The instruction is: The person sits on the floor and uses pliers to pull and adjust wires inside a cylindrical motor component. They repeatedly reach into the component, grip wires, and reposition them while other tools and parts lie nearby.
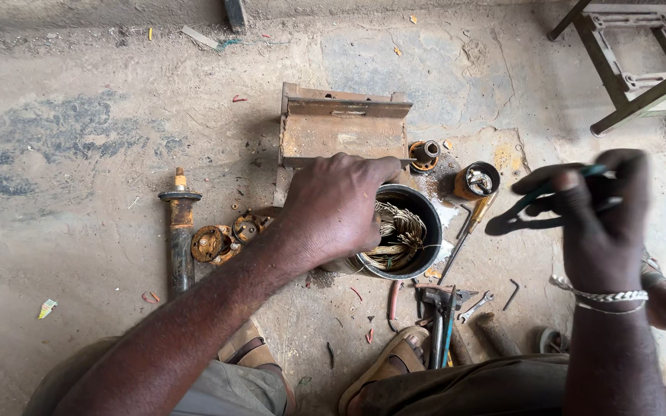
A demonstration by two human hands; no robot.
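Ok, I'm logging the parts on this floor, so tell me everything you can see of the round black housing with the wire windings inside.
The round black housing is a dark metal cylinder standing open end up on the concrete floor, in front of a rusty metal block. Inside lie tangled pale, straw-coloured wire windings, looped and frayed. The left hand covers its left rim and reaches into it. The right hand, apart from it, holds dark-handled pliers.
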